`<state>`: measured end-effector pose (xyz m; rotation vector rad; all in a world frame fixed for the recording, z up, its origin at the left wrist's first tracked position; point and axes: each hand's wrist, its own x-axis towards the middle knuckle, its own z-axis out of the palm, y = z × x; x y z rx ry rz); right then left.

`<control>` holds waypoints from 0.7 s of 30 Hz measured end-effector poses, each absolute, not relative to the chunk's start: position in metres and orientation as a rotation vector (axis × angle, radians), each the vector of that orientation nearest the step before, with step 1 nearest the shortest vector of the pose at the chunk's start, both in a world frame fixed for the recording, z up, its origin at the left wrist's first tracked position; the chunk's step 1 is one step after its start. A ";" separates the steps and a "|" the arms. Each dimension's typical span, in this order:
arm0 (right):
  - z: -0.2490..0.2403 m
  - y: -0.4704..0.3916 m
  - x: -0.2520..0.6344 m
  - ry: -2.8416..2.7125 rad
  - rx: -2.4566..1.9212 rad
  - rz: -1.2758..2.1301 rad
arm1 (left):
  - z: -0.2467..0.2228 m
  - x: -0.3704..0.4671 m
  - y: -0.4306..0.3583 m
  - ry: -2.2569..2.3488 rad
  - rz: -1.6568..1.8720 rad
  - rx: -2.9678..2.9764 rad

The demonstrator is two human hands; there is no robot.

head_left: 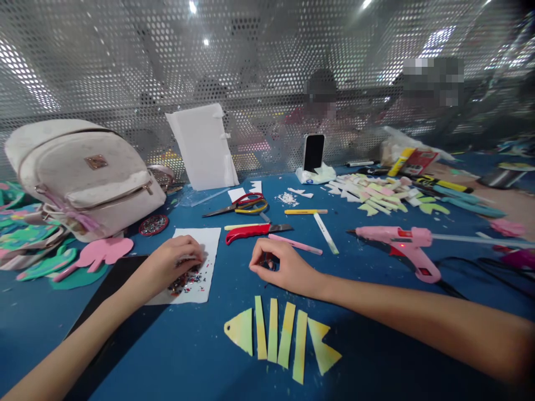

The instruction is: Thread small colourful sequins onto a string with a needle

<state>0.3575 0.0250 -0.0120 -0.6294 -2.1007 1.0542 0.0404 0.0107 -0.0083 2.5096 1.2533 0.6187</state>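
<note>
My left hand (178,259) rests on a white sheet of paper (211,245), its fingers bent down and together over a pile of tiny dark, red and silvery bits (184,283). What those fingertips pinch is hidden. My right hand (282,262) lies on the blue table, curled with thumb and forefinger meeting; dark specks show inside the curl, too small to name. In front of it lies a yellow-green fish shape (240,331) cut in pieces: a head with an eye hole, several strips (273,331) and a forked tail (324,345), set apart in a row.
Beyond my right hand lie a red-handled knife (251,231), scissors (242,206) and markers (296,244). A pink glue gun (395,239) with a lit red light is at right. A backpack (87,172), phone (314,151) and cut foam scraps (376,192) stand farther off.
</note>
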 end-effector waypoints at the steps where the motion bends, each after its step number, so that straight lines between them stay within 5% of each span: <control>1: -0.012 0.025 0.358 -2.102 -0.625 1.052 | -0.010 0.040 0.011 1.258 0.616 2.516; 21: -0.010 0.024 0.356 -2.114 -0.651 1.055 | -0.014 0.068 0.003 1.416 0.700 2.374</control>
